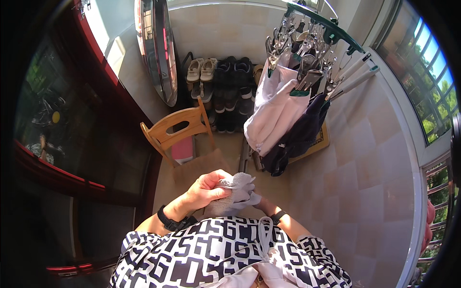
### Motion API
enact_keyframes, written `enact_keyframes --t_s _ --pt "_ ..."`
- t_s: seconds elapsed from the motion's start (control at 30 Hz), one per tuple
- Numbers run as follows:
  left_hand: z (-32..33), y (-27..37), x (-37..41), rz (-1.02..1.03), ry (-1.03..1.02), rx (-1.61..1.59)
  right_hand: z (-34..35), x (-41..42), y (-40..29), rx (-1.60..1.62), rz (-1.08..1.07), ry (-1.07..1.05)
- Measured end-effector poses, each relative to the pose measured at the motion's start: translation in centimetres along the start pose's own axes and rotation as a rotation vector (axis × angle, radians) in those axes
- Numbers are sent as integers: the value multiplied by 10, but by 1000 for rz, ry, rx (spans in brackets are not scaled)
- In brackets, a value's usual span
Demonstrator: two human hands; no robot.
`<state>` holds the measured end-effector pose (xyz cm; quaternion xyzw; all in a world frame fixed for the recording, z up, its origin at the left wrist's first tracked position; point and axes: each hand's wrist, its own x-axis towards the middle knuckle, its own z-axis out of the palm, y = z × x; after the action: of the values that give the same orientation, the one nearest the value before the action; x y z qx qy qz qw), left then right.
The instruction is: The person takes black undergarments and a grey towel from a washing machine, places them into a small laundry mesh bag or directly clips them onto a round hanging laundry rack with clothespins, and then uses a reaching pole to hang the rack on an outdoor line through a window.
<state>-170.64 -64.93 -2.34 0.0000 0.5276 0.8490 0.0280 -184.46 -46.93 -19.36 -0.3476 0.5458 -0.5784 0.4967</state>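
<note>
My left hand (pixel 210 190) grips the left side of a light grey terry cloth item (pixel 236 190), thumb on top, in front of my chest. Folds of the same cloth cover most of my right hand (pixel 256 196); it appears to be inside or behind the fabric, and its fingers are hidden. Ahead and to the right hangs a green clip hanger (pixel 327 23) with many metal pegs. White socks or similar garments (pixel 275 108) and dark ones (pixel 299 133) hang from it.
A wooden chair (pixel 176 131) stands ahead on the left. Behind it, a rack holds several pairs of shoes (pixel 230 72). A folded oval-ended item (pixel 158 50) leans at the left wall. A tiled wall (pixel 360 172) and barred window (pixel 428 82) are on the right, dark glass doors (pixel 83 118) on the left.
</note>
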Motion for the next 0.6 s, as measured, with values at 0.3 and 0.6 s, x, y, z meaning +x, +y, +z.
enact_keyframes --t_s 0.3,0.6 --pt "15 -30 -13 64 -33 126 7 -122 -37 1059 -403 660" --pt "12 -12 11 33 -344 542 96 -151 -169 160 -608 960"
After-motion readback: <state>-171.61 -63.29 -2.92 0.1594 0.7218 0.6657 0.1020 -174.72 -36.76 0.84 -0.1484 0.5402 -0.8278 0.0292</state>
